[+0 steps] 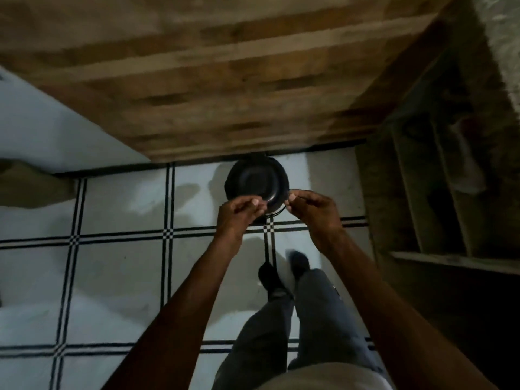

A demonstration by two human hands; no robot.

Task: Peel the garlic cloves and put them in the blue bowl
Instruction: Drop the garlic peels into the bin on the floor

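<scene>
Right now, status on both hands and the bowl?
Left hand and right hand curled, fingertips pinched, contents too small to tell. Dark bowl on tiled floor just beyond them. No garlic visible.

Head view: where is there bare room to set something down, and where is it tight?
The wooden tabletop shows bare across its visible span. The tiled floor left of the arms is open too. It is crowded at the table's near edge, where the left hand and right hand work over the dark bowl, and by the wooden shelves at right.

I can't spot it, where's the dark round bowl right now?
In the head view, the dark bowl sits centre frame on the tiled floor, against the wooden wall's base, just beyond both hands.
</scene>
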